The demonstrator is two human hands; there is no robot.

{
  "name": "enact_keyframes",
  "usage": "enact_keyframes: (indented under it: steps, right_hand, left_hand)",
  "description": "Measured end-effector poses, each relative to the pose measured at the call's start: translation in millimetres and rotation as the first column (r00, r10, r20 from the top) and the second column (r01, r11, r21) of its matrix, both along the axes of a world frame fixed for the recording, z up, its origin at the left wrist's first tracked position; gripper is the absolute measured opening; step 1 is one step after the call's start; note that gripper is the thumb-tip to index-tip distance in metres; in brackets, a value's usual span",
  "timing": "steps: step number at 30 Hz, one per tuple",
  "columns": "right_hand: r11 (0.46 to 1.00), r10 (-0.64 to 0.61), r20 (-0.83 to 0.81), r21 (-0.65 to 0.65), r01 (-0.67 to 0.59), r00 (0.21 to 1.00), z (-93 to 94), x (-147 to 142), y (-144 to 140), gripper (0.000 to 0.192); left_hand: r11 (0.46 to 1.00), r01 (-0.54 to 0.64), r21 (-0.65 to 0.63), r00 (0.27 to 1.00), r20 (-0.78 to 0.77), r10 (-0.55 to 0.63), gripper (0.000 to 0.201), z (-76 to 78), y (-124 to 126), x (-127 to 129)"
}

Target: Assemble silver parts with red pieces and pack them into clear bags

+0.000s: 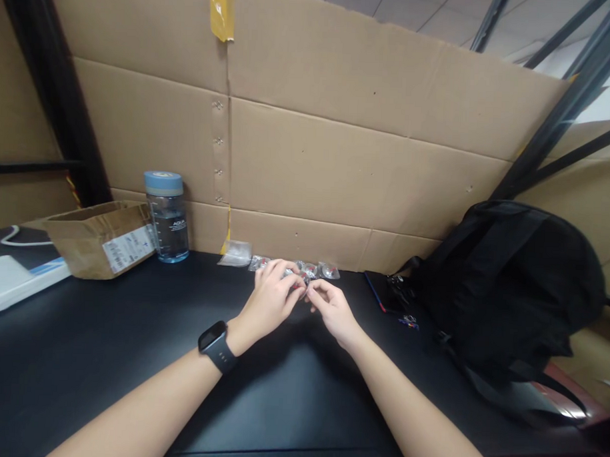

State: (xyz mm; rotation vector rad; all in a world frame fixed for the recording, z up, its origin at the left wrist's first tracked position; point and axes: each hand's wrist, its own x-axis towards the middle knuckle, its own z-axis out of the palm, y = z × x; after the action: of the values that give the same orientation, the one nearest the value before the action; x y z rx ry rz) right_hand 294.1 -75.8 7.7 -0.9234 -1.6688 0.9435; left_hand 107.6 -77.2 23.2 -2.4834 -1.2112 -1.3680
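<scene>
My left hand (275, 291), with a dark watch on its wrist, is closed, its thumb and fingers pinching a small shiny item with a red part (303, 286). My right hand (333, 311) pinches the same item from the other side, thumb against fingertips. Fingers cover most of it, so its kind cannot be made out. Just behind the hands, small clear packets lie in a row along the cardboard wall. One packet with a silvery round piece and a red bit (328, 270) sits at the row's right end. A flat clear plastic bag (236, 253) lies at its left.
A water bottle with a blue lid (166, 217) stands beside an open brown paper container (104, 238) on the black table (131, 342). At far left is a white power strip (27, 285). Keys (408, 321) and a black backpack (508, 289) lie right. Cardboard (337, 169) closes off the back.
</scene>
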Motion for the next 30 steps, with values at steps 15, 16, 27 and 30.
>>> enact_keyframes:
  steps: [15, 16, 27, 30]
  right_hand:
    - [0.936, -0.139, 0.439, 0.35, -0.026, 0.888, 1.0, 22.1, 7.0, 0.015]
    - [0.94, -0.134, 0.467, 0.338, -0.037, 0.874, -1.2, 22.5, 7.7, 0.014]
    - [0.954, -0.131, 0.539, 0.297, -0.042, 0.832, -8.6, 31.2, 18.5, 0.009]
    - [0.944, -0.195, 0.527, 0.328, 0.013, 0.827, -10.3, 42.9, 28.6, 0.006]
  left_hand:
    - [0.949, 0.12, -0.293, 0.94, -0.274, -0.204, 0.029, -15.5, 4.6, -4.5]
    - [0.942, 0.116, -0.316, 0.932, -0.293, -0.213, 0.029, -16.4, 5.7, -5.7]
    - [0.869, -0.384, -0.311, 0.86, -0.463, 0.214, 0.039, -13.2, 56.5, -73.2]
    - [0.799, -0.484, -0.359, 0.826, -0.488, 0.281, 0.032, -16.9, 69.8, -101.3]
